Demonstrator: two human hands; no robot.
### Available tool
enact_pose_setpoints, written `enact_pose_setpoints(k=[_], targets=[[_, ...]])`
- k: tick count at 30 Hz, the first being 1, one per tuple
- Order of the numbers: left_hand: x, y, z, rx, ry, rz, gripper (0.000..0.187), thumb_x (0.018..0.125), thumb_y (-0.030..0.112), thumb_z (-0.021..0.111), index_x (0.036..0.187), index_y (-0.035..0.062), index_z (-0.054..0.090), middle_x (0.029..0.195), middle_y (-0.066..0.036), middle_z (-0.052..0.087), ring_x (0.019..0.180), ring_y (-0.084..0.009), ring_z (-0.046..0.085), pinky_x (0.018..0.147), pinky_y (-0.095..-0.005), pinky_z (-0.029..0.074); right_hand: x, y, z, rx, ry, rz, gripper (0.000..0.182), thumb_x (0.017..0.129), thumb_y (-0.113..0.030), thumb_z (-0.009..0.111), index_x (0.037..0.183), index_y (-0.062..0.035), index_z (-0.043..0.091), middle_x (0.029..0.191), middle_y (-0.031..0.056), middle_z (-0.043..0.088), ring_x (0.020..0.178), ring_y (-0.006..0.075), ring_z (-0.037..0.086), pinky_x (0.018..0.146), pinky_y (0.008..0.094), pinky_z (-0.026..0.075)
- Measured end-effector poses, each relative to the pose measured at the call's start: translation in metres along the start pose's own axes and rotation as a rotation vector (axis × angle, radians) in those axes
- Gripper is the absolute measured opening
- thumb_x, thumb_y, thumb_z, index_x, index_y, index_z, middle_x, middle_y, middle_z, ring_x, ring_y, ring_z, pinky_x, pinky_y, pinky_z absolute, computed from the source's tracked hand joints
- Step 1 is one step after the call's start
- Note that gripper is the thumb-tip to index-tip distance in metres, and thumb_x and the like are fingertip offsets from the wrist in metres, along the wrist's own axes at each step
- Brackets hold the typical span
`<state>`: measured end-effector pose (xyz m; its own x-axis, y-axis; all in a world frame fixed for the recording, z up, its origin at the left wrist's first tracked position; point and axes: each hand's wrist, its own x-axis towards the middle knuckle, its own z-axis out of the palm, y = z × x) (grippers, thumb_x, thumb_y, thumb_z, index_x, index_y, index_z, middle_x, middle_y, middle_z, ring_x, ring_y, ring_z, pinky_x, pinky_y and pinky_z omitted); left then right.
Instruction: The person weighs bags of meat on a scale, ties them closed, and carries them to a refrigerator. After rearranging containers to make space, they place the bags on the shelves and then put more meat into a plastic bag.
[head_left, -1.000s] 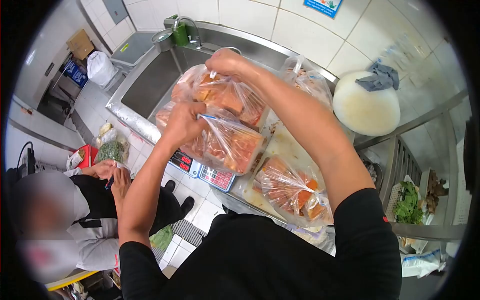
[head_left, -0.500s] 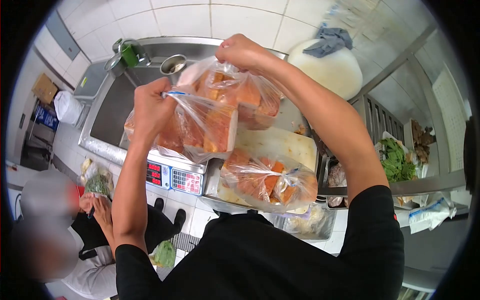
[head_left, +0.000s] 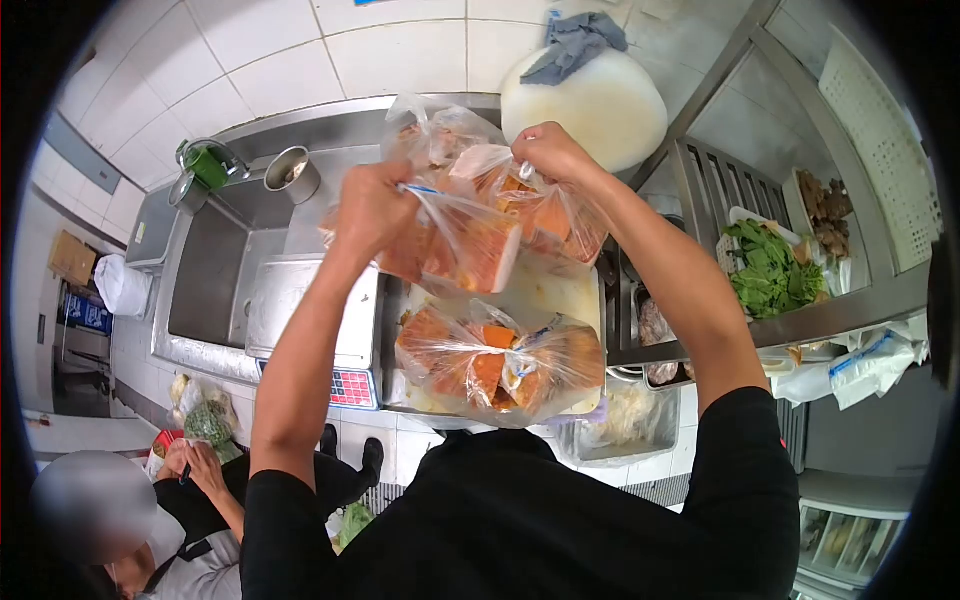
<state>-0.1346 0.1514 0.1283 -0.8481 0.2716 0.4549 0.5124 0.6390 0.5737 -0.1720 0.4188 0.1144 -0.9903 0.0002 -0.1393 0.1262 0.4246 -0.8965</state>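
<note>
My left hand (head_left: pixel 375 212) is closed on the gathered plastic of a clear bag (head_left: pixel 450 240) with a blue strip at its top. Chunks of food with orange-brown outsides and paler sides fill it. Slightly farther back, my right hand (head_left: pixel 553 153) pinches clear plastic around similar chunks (head_left: pixel 560 215). Whether both hands hold one bag or two I cannot tell. Nearer my body, a knotted clear bag (head_left: pixel 500 365) of the same chunks rests on the pale cutting board (head_left: pixel 555 290). Another clear bag (head_left: pixel 440 130) stands behind my hands.
A digital scale (head_left: pixel 350 387) stands left of the board, partly under my left forearm. Behind it are a sink (head_left: pixel 215 290) and a metal pot (head_left: pixel 292 173). Metal shelving with leafy greens (head_left: pixel 775 270) flanks my right arm. A co-worker (head_left: pixel 190 530) is at lower left.
Both hands have carried the bagged chunks from over the scale to over the cutting board, uncovering the scale's platform. The view has shifted too.
</note>
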Motion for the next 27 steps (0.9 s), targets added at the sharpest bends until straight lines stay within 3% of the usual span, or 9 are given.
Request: enact_pose_setpoints(k=[4,6,9,11,13,14,19,22,27], targets=[[-0.005,0.032,0.05,-0.03,-0.016,0.135,0.009,0.068,0.009,0.066,0.067,0.0016,0.062,0.057,-0.019,0.055,0.054,-0.0348,0.056,0.053,-0.0421,0.044,0.002,0.029,-0.009,0.026,-0.002,0.01,0.015,0.072,-0.017,0.061,0.071,-0.0013,0.062,0.059,0.0017,0.05,0.042,0.0096,0.037,0.037,0.0286,0.025],[-0.012,0.043,0.073,-0.131,-0.071,0.075,0.014,0.07,0.01,0.068,0.066,0.0004,0.058,0.054,-0.017,0.052,0.046,-0.022,0.045,0.048,-0.0351,0.039,-0.001,0.042,-0.011,0.026,-0.018,0.015,0.015,0.072,-0.016,0.061,0.071,-0.0011,0.062,0.059,0.0018,0.051,0.042,0.0094,0.037,0.037,0.0288,0.025],[-0.02,0.051,0.105,-0.168,-0.083,0.143,0.013,0.07,0.01,0.068,0.066,0.0007,0.06,0.055,-0.017,0.054,0.047,-0.0215,0.049,0.049,-0.0349,0.04,-0.005,0.053,-0.011,0.122,-0.029,0.003,0.015,0.072,-0.016,0.061,0.07,-0.0014,0.063,0.061,0.0032,0.055,0.044,0.0092,0.039,0.038,0.029,0.028],[-0.033,0.053,0.121,-0.197,-0.153,0.085,0.013,0.069,0.012,0.069,0.067,0.001,0.062,0.059,-0.019,0.058,0.05,-0.0263,0.056,0.052,-0.0378,0.043,-0.006,0.062,-0.013,0.014,-0.019,-0.096,0.015,0.071,-0.016,0.061,0.07,-0.0018,0.063,0.062,0.005,0.057,0.048,0.0109,0.045,0.042,0.0298,0.034],[-0.048,0.059,0.133,-0.279,-0.3,0.12,0.015,0.069,0.015,0.07,0.069,0.0012,0.064,0.063,-0.021,0.059,0.056,-0.0322,0.06,0.055,-0.041,0.045,-0.012,0.055,-0.015,0.025,-0.03,-0.024,0.015,0.071,-0.017,0.061,0.072,-0.002,0.065,0.063,0.0065,0.059,0.053,0.0134,0.05,0.048,0.0306,0.039],[-0.051,0.065,0.139,-0.073,-0.458,0.128,0.016,0.069,0.016,0.067,0.08,0.0042,0.069,0.073,-0.023,0.065,0.072,-0.0385,0.064,0.069,-0.0458,0.052,-0.012,0.052,-0.013,-0.004,-0.027,-0.038,0.015,0.072,-0.018,0.061,0.073,-0.0035,0.065,0.063,0.0029,0.057,0.052,0.0107,0.046,0.047,0.0289,0.036],[-0.043,0.066,0.133,-0.118,-0.483,0.042,0.023,0.069,0.02,0.069,0.084,0.0029,0.069,0.075,-0.023,0.065,0.071,-0.0388,0.064,0.069,-0.0469,0.052,-0.014,0.05,-0.018,-0.125,-0.076,-0.022,0.016,0.075,-0.02,0.062,0.076,-0.0047,0.065,0.063,0.0002,0.056,0.051,0.0094,0.044,0.046,0.0282,0.034],[-0.045,0.061,0.132,-0.167,-0.514,0.026,0.027,0.07,0.021,0.069,0.089,0.002,0.068,0.079,-0.022,0.066,0.073,-0.038,0.065,0.071,-0.0462,0.052,-0.015,0.053,-0.021,-0.249,-0.26,-0.046,0.018,0.077,-0.023,0.063,0.079,-0.0053,0.066,0.064,0.0015,0.058,0.055,0.0107,0.051,0.05,0.0302,0.04],[-0.049,0.053,0.128,-0.268,-0.538,0.005,0.021,0.077,0.013,0.068,0.093,0.0001,0.066,0.081,-0.018,0.067,0.066,-0.0308,0.065,0.062,-0.0394,0.051,-0.011,0.075,-0.002,-0.518,-0.171,-0.224,0.024,0.077,-0.025,0.062,0.091,-0.0069,0.068,0.076,0.0164,0.066,0.07,0.0272,0.064,0.066,0.0398,0.048]])
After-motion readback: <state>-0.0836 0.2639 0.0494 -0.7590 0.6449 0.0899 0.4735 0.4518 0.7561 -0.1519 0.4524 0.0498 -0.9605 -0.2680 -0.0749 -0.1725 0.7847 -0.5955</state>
